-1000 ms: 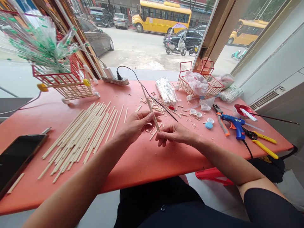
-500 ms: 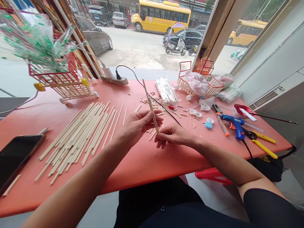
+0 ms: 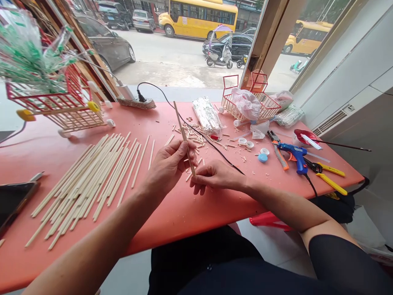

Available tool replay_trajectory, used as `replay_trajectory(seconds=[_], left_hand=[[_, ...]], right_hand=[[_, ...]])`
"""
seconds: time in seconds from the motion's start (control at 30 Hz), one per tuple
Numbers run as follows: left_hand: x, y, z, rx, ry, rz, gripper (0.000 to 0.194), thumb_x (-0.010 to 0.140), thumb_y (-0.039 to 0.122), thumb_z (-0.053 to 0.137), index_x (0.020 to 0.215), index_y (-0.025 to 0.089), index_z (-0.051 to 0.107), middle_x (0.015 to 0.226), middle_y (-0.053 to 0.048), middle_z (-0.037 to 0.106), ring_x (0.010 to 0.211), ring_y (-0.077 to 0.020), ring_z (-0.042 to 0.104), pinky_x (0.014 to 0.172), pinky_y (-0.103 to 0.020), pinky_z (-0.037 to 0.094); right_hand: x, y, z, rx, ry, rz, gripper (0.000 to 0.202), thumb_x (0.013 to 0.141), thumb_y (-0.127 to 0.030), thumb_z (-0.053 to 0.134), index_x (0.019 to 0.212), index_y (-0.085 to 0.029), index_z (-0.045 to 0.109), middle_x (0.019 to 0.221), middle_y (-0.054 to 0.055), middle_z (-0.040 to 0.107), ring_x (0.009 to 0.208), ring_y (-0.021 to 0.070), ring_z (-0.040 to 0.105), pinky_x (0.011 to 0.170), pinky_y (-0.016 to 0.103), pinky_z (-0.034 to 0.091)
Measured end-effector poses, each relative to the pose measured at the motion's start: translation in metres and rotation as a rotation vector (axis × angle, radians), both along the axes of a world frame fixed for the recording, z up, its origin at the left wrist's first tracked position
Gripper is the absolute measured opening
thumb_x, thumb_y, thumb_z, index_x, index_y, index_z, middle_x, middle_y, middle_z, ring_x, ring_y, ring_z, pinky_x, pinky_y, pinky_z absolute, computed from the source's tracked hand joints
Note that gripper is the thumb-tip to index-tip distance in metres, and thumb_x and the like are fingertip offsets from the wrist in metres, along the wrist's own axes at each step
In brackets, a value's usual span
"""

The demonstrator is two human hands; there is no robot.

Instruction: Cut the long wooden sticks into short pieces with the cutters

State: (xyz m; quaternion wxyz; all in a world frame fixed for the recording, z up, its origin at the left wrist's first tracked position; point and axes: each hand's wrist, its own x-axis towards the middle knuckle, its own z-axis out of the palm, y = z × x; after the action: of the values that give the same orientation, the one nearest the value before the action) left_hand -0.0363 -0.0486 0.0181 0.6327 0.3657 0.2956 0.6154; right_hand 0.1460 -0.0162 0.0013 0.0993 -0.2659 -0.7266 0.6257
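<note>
Both my hands are on wooden sticks (image 3: 180,121) held tilted above the table; they look like two pressed side by side, though I cannot tell for sure. My left hand (image 3: 175,157) pinches them near the middle between thumb and fingers. At their lower end, the thumb and forefinger of my right hand (image 3: 211,176) are closed. To the left of my hands lies a spread pile of long wooden sticks (image 3: 82,184). Short cut stick pieces (image 3: 196,135) are scattered behind my hands.
On the pink table (image 3: 172,221) a glue gun (image 3: 293,153), yellow-handled pliers (image 3: 331,184) and orange-handled pliers (image 3: 279,155) lie right. A small stick cart (image 3: 55,106) stands left, another cart (image 3: 254,102) at the back. A black cable (image 3: 211,149) crosses behind my hands. A phone (image 3: 15,200) lies left.
The whole view has shifted, so the table's things appear further left. My hands keep the same grip on the sticks, with hardly any movement relative to the table.
</note>
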Motion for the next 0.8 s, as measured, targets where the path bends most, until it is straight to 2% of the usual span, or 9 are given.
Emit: replay_trajectory(seconds=[0.13,0.23,0.37,0.47,0.57,0.63,0.73,0.8], left_hand=[[-0.002,0.000,-0.001,-0.041,0.033,-0.003,0.041,0.065,0.044,0.104,0.080,0.014,0.079,0.064,0.002,0.064,0.056,-0.0099,0.063,0.056,-0.019,0.057],[-0.007,0.003,-0.004,-0.070,0.047,-0.003,0.044,0.060,0.042,0.107,0.079,0.014,0.079,0.063,0.003,0.064,0.054,-0.0090,0.063,0.055,-0.018,0.057],[-0.014,0.007,-0.007,-0.095,0.083,-0.003,0.047,0.057,0.044,0.107,0.080,0.015,0.079,0.064,0.002,0.067,0.055,-0.0108,0.066,0.055,-0.019,0.059],[-0.016,0.008,-0.008,-0.099,0.105,-0.024,0.048,0.057,0.045,0.107,0.082,0.015,0.079,0.065,0.001,0.069,0.056,-0.0115,0.066,0.053,-0.019,0.058],[-0.017,0.008,-0.010,-0.099,0.117,-0.032,0.047,0.059,0.046,0.106,0.081,0.015,0.078,0.066,0.001,0.069,0.057,-0.0113,0.066,0.056,-0.020,0.060],[-0.017,0.008,-0.011,-0.105,0.121,-0.024,0.044,0.062,0.045,0.105,0.081,0.016,0.078,0.067,0.001,0.069,0.058,-0.0114,0.066,0.060,-0.021,0.061],[-0.017,0.008,-0.011,-0.125,0.114,-0.004,0.038,0.068,0.041,0.102,0.081,0.016,0.077,0.067,0.002,0.067,0.059,-0.0113,0.067,0.063,-0.022,0.062],[-0.017,0.008,-0.010,-0.141,0.112,0.000,0.032,0.073,0.038,0.099,0.080,0.016,0.077,0.066,0.001,0.066,0.058,-0.0110,0.066,0.064,-0.022,0.062]], right_hand=[[-0.003,0.000,0.002,0.073,-0.038,0.026,0.037,0.102,-0.047,0.066,0.092,-0.013,0.078,0.080,0.005,0.081,0.071,0.0130,0.074,0.070,0.023,0.056],[-0.003,0.000,0.008,0.246,-0.091,0.046,0.028,0.103,-0.035,0.066,0.088,-0.014,0.078,0.083,0.004,0.080,0.079,0.0126,0.074,0.076,0.021,0.053],[0.001,-0.004,0.029,0.479,-0.103,-0.019,0.019,0.104,-0.024,0.063,0.099,-0.014,0.079,0.089,0.003,0.079,0.078,0.0115,0.069,0.074,0.022,0.049],[0.006,-0.013,0.052,0.620,-0.099,-0.053,0.025,0.107,-0.031,0.063,0.096,-0.014,0.079,0.087,0.003,0.077,0.077,0.0112,0.066,0.075,0.023,0.047],[0.016,-0.024,0.074,0.559,-0.004,-0.025,0.032,0.111,-0.036,0.055,0.102,-0.015,0.077,0.098,0.005,0.079,0.086,0.0116,0.070,0.078,0.023,0.049],[0.030,-0.031,0.087,0.587,0.016,-0.060,0.035,0.111,-0.042,0.053,0.104,-0.016,0.076,0.097,0.005,0.079,0.086,0.0125,0.070,0.077,0.023,0.048],[0.069,-0.042,0.103,0.705,-0.122,-0.268,0.043,0.108,-0.053,0.054,0.095,-0.018,0.074,0.083,0.003,0.073,0.077,0.0138,0.064,0.073,0.026,0.046],[0.110,-0.049,0.108,0.798,-0.294,-0.498,0.047,0.103,-0.061,0.059,0.083,-0.020,0.069,0.076,0.002,0.067,0.071,0.0145,0.059,0.071,0.028,0.045]])
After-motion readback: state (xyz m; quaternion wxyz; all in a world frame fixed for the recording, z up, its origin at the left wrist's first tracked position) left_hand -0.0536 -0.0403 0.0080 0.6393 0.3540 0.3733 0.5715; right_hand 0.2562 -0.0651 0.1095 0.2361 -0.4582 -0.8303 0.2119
